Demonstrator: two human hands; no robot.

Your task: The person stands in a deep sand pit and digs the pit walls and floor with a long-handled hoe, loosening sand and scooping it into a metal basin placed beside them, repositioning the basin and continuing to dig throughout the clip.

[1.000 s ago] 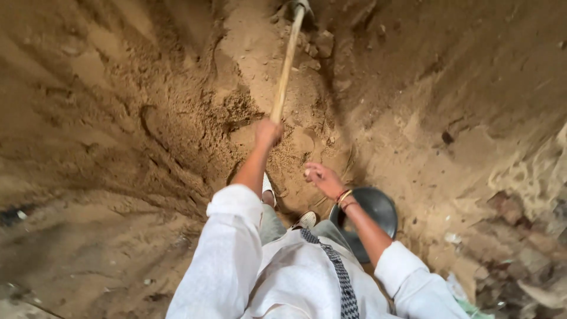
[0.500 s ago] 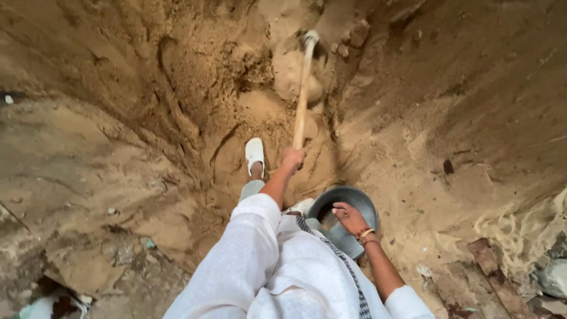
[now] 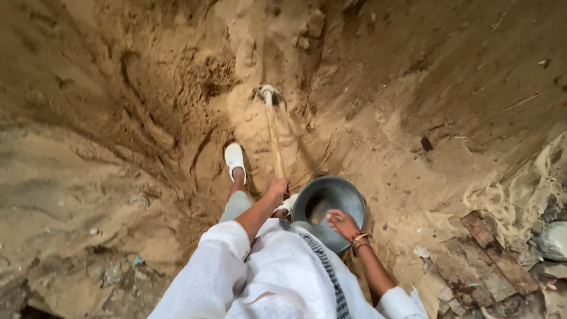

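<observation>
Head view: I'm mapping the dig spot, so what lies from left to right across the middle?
White shoe → hoe handle held in left hand → metal pan touched by right hand → broken bricks.

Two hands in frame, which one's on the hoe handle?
The left hand, gripping the near end of the wooden hoe handle. The right hand, with bangles at the wrist, rests on the rim of the grey metal pan instead.

We see open sand at left; the hoe handle, foot and metal bowl crowd centre, rubble blocks lower right.
</observation>
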